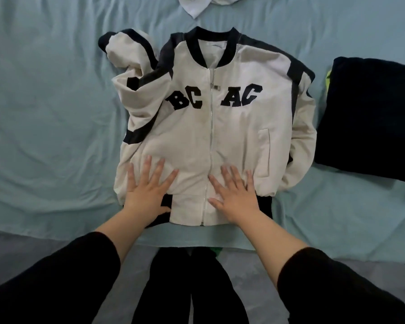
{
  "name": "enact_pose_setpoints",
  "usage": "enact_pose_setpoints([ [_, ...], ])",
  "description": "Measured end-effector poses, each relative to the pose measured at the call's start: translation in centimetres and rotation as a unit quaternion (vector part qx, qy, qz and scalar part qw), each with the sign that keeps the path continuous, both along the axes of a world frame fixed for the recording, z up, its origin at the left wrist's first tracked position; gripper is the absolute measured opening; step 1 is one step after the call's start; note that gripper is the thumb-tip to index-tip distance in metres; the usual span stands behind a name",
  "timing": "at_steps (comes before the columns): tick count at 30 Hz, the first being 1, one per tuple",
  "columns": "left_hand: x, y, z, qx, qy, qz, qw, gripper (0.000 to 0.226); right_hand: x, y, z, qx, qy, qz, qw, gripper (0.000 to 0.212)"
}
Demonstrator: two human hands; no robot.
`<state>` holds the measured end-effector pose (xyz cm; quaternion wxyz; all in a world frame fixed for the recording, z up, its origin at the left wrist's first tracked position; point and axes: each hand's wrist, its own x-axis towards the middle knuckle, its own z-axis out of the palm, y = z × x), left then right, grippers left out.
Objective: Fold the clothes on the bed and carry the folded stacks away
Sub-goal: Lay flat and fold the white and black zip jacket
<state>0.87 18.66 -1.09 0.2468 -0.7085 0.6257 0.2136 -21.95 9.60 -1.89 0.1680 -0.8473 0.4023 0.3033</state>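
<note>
This is a bedroom in a home. A bed with a wrinkly light blue sheet fills the view. Clothes lie on it: a white and black zip jacket, a dark folded pile and a white piece of clothing.

The jacket is of cream woven cloth, matt and a little creased. Its collar is of dark ribbed knit, also matt. The zipper down the front is of silver metal and shines slightly. The letters on the chest are dark, flat and matt, like felt. The bedsheet is of thin pale blue-green cloth, smooth but full of wrinkles. The folded dark garment at the right looks soft and dull. The white garment at the top is of smooth cloth.
</note>
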Motion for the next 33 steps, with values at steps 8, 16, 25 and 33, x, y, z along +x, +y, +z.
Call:
enact_pose_setpoints([
  [8,2.9,-3.9,2.1,0.093,0.206,0.088,0.97,0.09,2.0,-1.7,1.7,0.065,0.029,-0.076,0.995,0.064],
  [16,12.9,-9.7,5.8,-0.153,0.16,0.184,0.958,0.025,12.6,-3.9,3.7,-0.019,-0.101,-0.174,0.979,0.063],
  [25,21.4,-20.2,4.5,-0.185,-0.049,-0.014,0.981,0.101,19.2,-6.6,-0.7,0.2,-0.04,-0.312,0.928,0.068],
  [33,23.7,-23.4,2.9,-0.153,-0.135,-0.298,0.933,0.037,19.2,-6.7,-1.8,0.202,-0.032,-0.311,0.928,0.068],
])
